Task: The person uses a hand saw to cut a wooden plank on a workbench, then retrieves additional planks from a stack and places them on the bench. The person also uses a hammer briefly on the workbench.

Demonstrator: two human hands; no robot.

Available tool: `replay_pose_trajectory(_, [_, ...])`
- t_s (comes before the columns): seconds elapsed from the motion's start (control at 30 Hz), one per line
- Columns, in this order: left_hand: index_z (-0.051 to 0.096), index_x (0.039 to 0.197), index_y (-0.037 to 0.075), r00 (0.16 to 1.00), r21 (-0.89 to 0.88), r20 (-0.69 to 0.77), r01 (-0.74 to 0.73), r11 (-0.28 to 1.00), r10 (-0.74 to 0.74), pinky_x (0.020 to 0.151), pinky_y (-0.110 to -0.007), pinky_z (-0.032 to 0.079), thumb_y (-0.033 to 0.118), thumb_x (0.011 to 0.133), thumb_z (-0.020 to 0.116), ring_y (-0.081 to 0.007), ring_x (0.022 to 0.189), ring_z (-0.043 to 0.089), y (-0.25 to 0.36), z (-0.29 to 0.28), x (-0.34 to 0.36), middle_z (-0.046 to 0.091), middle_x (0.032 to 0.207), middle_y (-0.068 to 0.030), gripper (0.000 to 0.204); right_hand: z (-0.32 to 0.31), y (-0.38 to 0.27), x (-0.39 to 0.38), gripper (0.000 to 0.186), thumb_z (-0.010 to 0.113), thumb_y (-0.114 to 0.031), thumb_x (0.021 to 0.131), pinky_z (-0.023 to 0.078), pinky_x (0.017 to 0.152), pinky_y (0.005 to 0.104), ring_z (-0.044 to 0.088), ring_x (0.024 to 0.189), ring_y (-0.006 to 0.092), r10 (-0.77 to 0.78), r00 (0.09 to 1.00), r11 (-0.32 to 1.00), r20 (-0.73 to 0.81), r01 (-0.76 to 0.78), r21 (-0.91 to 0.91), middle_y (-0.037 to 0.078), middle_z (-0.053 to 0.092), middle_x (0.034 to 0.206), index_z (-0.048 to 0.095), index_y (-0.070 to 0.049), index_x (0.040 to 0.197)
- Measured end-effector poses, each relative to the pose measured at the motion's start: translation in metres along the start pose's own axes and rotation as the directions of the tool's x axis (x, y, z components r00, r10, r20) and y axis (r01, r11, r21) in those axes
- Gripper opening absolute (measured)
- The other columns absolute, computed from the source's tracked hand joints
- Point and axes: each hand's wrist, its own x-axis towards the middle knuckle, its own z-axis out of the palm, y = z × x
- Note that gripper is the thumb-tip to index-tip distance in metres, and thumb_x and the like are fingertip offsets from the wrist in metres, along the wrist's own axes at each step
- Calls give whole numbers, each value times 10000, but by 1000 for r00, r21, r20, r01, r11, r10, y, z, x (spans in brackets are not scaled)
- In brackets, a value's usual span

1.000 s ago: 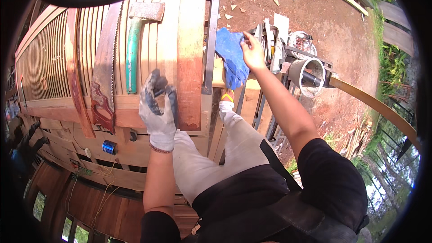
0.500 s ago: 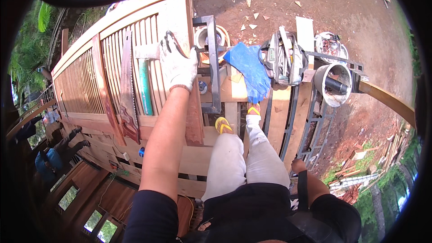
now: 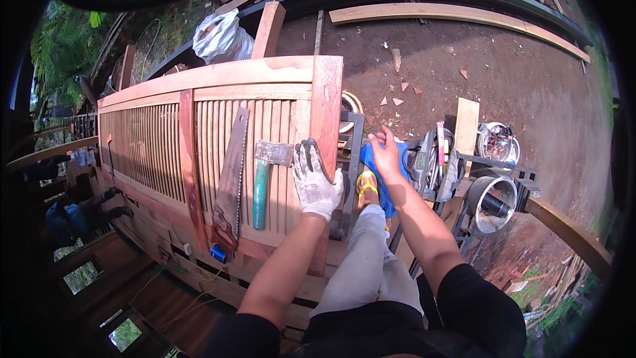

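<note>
A louvered wooden panel [image 3: 327,99] lies in front of me and to the left. My left hand [image 3: 317,182], in a white glove with dark fingertips, rests flat on its near right end, fingers spread. Beside those fingers lies a hatchet [image 3: 262,195] with a grey head and turquoise handle. Further left, a handsaw [image 3: 232,166] lies across the slats, its handle towards me. My bare right hand [image 3: 386,154] is raised past the panel's right end, over a blue cloth or sheet [image 3: 401,152]. Its fingers are extended and I see nothing in them.
To the right are an open tool bag [image 3: 434,166], a white bucket [image 3: 491,204] with a dark cylinder inside, and another tub [image 3: 498,144] of small items. A blue can [image 3: 218,252] is by the saw handle. A white sack [image 3: 224,38] and a long beam [image 3: 457,13] lie beyond.
My right hand has come up from low at my right side to over the blue cloth. My left hand stays on the panel. The view has shifted, showing more ground beyond the panel.
</note>
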Motion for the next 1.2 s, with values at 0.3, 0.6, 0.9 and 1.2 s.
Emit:
replay_pose_trajectory(0.3, [206, 1573, -58, 998, -41, 66, -9, 999, 12, 1235, -573, 174, 290, 793, 749, -463, 1514, 207, -4, -4, 1, 258, 1597, -302, 1012, 91, -15, 40, 578, 546, -483, 1009, 501, 915, 461, 652, 1048, 423, 161, 965, 959, -209, -203, -198, 255, 673, 1111, 531, -6, 1334])
replay_pose_trajectory(0.6, [257, 1543, -61, 994, -115, 106, 9, 993, 3, 1213, -619, 198, 271, 766, 770, -505, 1488, 222, -4, -5, 3, 284, 1568, -316, 989, 89, -32, 40, 586, 546, -480, 996, 499, 928, 480, 642, 1081, 436, 210, 939, 903, -274, -294, -315, 265, 664, 1169, 547, -17, 1354])
replay_pose_trajectory(0.9, [271, 1582, 51, 1000, -171, 28, 5, 985, 0, 1205, -627, 204, 367, 819, 717, -497, 1463, 250, -12, 4, -7, 264, 1586, -265, 939, 102, 2, 34, 603, 588, -437, 981, 516, 950, 480, 642, 1129, 419, 379, 925, 926, -22, -379, 4, 277, 639, 1240, 526, 23, 1366])
replay_pose_trajectory(1.2, [263, 1605, 87, 994, -261, -104, 11, 965, -39, 1239, -542, 199, 285, 833, 658, -407, 1481, 290, -8, 2, -6, 343, 1557, -237, 889, 79, 4, 56, 596, 558, -432, 997, 545, 940, 454, 656, 1114, 370, 251, 962, 954, 103, -264, 141, 233, 631, 1259, 531, 49, 1348])
